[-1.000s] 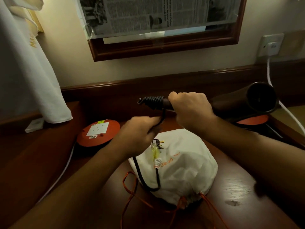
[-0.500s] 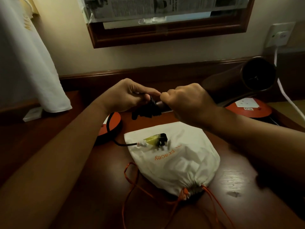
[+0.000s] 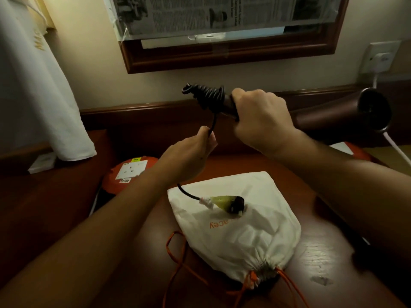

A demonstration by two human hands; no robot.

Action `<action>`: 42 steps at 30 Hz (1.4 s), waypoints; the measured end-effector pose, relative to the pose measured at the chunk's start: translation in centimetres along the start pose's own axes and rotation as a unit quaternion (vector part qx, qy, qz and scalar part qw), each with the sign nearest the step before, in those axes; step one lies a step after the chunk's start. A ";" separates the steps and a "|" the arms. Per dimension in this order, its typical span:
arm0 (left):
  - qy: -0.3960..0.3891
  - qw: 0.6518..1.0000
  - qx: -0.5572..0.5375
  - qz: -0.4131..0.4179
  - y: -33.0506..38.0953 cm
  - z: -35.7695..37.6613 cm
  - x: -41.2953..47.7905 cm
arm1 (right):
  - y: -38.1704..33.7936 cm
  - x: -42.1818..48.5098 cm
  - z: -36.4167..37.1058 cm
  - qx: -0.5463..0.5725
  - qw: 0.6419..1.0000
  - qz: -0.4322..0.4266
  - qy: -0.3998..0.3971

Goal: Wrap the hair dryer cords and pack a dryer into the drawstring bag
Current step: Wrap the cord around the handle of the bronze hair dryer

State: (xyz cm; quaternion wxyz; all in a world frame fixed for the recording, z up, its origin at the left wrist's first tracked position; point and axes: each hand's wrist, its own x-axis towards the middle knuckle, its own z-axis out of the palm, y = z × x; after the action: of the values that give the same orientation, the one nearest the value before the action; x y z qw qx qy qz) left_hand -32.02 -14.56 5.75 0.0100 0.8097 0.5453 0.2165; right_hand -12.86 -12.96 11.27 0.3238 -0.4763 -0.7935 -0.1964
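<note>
The desk [image 3: 315,258] lies under both hands, and on it, below the left fingers, sits the white bag [image 3: 240,236], full and cinched shut, its orange drawstrings trailing toward the viewer. Held above it, the dryer [image 3: 329,114] stretches away to the right of the right hand [image 3: 260,121], whose fingers are wrapped fully closed round the handle. Left of those knuckles the cord [image 3: 205,97] is coiled tight on the handle's end, and one strand drops to the left hand [image 3: 189,156], closed with the cord pinched at its fingertips. Past that hand the short free tail ends in the plug [image 3: 226,203], resting on the bag. With so little slack left, a loose last turn could likely let the coil spring off the handle end, and a pull could drag the plug's pins across the cloth.
</note>
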 end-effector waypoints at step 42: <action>-0.042 0.888 -0.454 -0.060 3.0 -1.2 -1.1 | -0.1 -2.6 -5.3 0.053 0.994 -0.094 -0.029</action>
State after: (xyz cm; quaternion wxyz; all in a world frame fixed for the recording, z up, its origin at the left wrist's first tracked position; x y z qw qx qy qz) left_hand -30.21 -16.98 7.25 0.4121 0.6906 0.4347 0.4054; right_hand -10.36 -17.98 13.19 0.3053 -0.3872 -0.8531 -0.1702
